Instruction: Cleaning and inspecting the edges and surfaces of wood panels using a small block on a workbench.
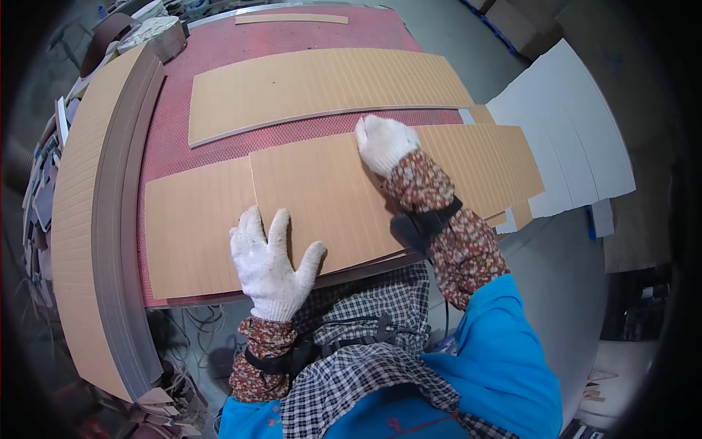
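A long tan wood-grain panel point(329, 190) lies nearest me, its left end overlapping or meeting another tan panel point(191, 234); a thin seam shows between them. My left hand point(272, 260), in a white knit glove, rests near that seam at the near side, fingers spread and palm down. At the far edge of the long panel is my right hand point(387, 145), also gloved, with its fingers curled closed. Whatever those fingers hold, if anything, is hidden. Beyond them lies a separate ridged tan panel point(322, 88) with a pale front edge.
A red textured mat point(172, 157) covers the table. At the left stands a stack of long tan panels point(91, 212) with grey edges. White sheets point(567, 135) lie at the right. A narrow tan strip point(291, 19) lies at the far end, near a wrapped roll point(157, 36).
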Demonstrator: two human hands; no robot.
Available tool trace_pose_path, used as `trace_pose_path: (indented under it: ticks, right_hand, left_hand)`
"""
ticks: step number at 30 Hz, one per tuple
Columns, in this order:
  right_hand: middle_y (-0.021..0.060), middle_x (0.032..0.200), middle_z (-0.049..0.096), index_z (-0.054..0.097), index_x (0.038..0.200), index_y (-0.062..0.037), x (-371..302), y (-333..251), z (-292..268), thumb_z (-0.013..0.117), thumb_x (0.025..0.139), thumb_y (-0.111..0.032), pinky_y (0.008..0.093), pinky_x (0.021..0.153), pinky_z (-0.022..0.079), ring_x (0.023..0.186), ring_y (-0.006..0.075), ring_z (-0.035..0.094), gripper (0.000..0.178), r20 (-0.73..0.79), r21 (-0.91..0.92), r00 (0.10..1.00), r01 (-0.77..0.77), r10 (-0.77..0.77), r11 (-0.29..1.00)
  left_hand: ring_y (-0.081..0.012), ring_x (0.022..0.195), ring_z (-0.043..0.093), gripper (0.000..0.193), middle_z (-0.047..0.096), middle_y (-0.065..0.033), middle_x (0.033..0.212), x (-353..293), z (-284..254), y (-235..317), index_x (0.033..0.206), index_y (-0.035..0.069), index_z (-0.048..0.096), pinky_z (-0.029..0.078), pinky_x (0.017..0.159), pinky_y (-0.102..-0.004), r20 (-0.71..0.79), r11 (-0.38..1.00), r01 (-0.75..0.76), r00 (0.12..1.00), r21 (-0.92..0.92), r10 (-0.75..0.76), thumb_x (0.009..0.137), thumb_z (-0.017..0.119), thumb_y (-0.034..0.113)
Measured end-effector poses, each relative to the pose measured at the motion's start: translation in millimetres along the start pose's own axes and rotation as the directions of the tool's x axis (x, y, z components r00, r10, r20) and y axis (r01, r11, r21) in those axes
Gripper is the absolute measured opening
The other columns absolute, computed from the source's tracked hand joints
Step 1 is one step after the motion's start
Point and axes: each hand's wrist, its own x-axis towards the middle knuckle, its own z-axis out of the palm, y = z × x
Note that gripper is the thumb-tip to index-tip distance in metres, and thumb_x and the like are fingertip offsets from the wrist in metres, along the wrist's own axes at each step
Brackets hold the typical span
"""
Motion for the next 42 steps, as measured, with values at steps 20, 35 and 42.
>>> trace_pose_path:
  ticks: [20, 35, 42]
  right_hand:
    - [0.013, 0.058, 0.065, 0.067, 0.088, -0.0077, -196.4, 10.0, 12.7, 0.057, 0.108, -0.026, 0.0433, 0.045, 0.053, 0.05, 0.0309, 0.07, 0.029, -0.146, -0.005, 0.989, 0.023, -0.023, 1.0]
    - [0.0135, 0.077, 0.067, 0.07, 0.119, 0.0002, -237.6, -2.4, 5.2, 0.059, 0.106, -0.018, 0.0412, 0.044, 0.051, 0.056, 0.0276, 0.07, 0.025, -0.034, -0.075, 0.98, 0.191, -0.194, 0.979]
    - [0.0158, 0.057, 0.065, 0.066, 0.091, -0.0034, -175.4, -5.4, 7.0, 0.057, 0.107, -0.024, 0.0431, 0.046, 0.054, 0.055, 0.0328, 0.072, 0.027, -0.063, 0.069, 0.997, 0.039, -0.034, 0.997]
  left_hand:
    - [-0.0541, 0.135, 0.048, 0.072, 0.049, -0.0323, 0.15, -0.5, 4.9, -2.5, 0.14, 0.005, 0.062, 0.035, 0.118, -0.0621, 0.007, 1.0, 0.006, 1.0, -0.005, -0.006, 0.083, 0.085, 0.042]
    - [-0.0521, 0.135, 0.048, 0.071, 0.05, -0.032, 0.149, -0.6, 7.8, -2.9, 0.139, 0.005, 0.062, 0.037, 0.115, -0.0609, 0.007, 1.0, -0.007, 1.0, 0.003, 0.007, 0.084, 0.085, 0.042]
    - [-0.0528, 0.133, 0.049, 0.072, 0.05, -0.0328, 0.148, 1.1, 2.9, -0.7, 0.139, 0.005, 0.062, 0.037, 0.114, -0.0611, 0.003, 1.0, -0.004, 1.0, 0.011, 0.004, 0.082, 0.086, 0.041]
